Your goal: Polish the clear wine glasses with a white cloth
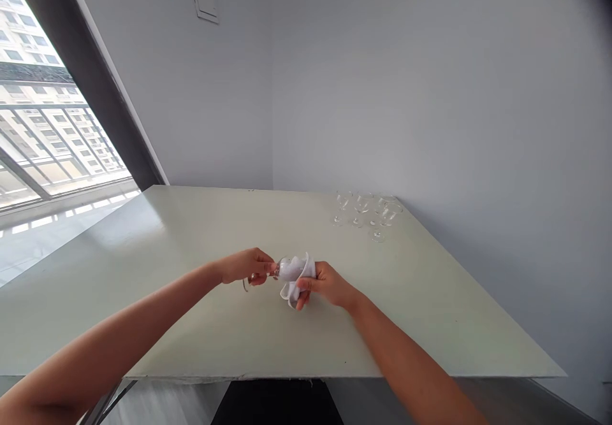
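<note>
Above the near middle of the table, a stemmed glass (285,268) lies sideways between my hands. My left hand (252,266) pinches its stem, and the edge of the foot shows below my fingers. A white cloth (306,268) is wrapped around and into the bowl end, which it partly hides. My right hand (322,285) is closed on this cloth at the bowl, thumb on the near side. One fold of the cloth hangs beneath the glass.
Several clear stemmed glasses (362,204) stand upright in a group at the table's back right corner. The pale table (205,323) meets grey walls behind and right. A window (57,113) with a railing is at left. Below the front edge is something black (277,404).
</note>
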The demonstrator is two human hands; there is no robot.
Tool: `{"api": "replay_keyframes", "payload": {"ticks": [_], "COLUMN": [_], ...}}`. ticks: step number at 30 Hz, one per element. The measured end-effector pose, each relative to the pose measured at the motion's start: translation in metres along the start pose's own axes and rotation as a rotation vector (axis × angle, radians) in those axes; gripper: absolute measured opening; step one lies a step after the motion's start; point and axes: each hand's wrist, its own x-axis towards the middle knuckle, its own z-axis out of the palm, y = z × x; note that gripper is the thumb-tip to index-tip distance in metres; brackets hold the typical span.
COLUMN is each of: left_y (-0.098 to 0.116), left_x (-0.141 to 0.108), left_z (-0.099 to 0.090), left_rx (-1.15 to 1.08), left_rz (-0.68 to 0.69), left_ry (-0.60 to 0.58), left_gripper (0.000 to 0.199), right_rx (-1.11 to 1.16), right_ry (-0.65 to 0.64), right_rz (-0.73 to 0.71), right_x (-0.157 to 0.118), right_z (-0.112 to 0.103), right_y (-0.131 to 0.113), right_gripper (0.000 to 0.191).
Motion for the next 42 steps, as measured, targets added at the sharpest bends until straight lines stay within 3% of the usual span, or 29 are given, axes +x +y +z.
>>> {"api": "replay_keyframes", "payload": {"ticks": [2, 3, 6, 9, 11, 13, 17, 20, 23, 25, 28, 31, 39, 42], "left_y": [0.001, 0.001, 0.004, 0.004, 0.0, -0.005, -0.005, 0.002, 0.003, -0.002, -0.017, -0.032, -0.042, -0.04], "left_x": [-0.004, -0.006, -0.011, -0.011, -0.009, -0.007, -0.011, -0.019, -0.026, -0.028, -0.025, -0.019, -0.01, -0.011], "left_z": [-0.002, -0.001, 0.007, 0.018, 0.021, 0.019, 0.005, -0.009, -0.018, -0.017, -0.009, 0.004, 0.022, 0.021], "left_rx": [-0.113, -0.088, 0.318, 0.879, 1.079, 1.113, 0.869, 0.471, 0.026, -0.189, -0.424, -0.636, -0.849, -0.878], "left_rz": [-0.041, -0.05, 0.051, 0.301, 0.427, 0.474, 0.359, 0.151, -0.015, -0.053, -0.049, -0.046, -0.063, -0.097], "left_ry": [-0.142, -0.118, 0.23, 0.578, 0.644, 0.628, 0.452, 0.141, -0.233, -0.365, -0.384, -0.365, -0.225, -0.116], "left_gripper": [0.048, 0.048, 0.038, 0.03, 0.025, 0.022, 0.028, 0.03, 0.032, 0.032, 0.03, 0.034, 0.033, 0.033], "right_rx": [-0.051, -0.047, 0.111, 0.385, 0.483, 0.458, 0.164, -0.191, -0.72, -1.01, -1.195, -1.264, -1.232, -1.172], "right_ry": [-0.039, -0.026, 0.128, 0.263, 0.274, 0.23, 0.03, -0.074, -0.101, -0.085, 0.004, 0.098, 0.245, 0.371], "right_rz": [-0.001, 0.002, 0.022, 0.049, 0.051, 0.029, -0.011, -0.084, -0.298, -0.457, -0.603, -0.646, -0.582, -0.516], "right_x": [-0.001, 0.0, 0.008, 0.015, 0.016, 0.015, 0.01, 0.009, 0.01, 0.01, 0.009, 0.008, 0.008, 0.006], "right_z": [0.003, 0.004, 0.005, 0.007, 0.01, 0.014, 0.02, 0.021, 0.018, 0.015, 0.007, -0.004, -0.026, -0.039], "right_y": [0.0, 0.002, 0.011, 0.019, 0.022, 0.022, 0.024, 0.032, 0.04, 0.041, 0.032, 0.022, 0.017, 0.014], "right_gripper": [0.031, 0.03, 0.032, 0.034, 0.034, 0.033, 0.029, 0.019, 0.012, 0.02, 0.032, 0.037, 0.045, 0.046]}}
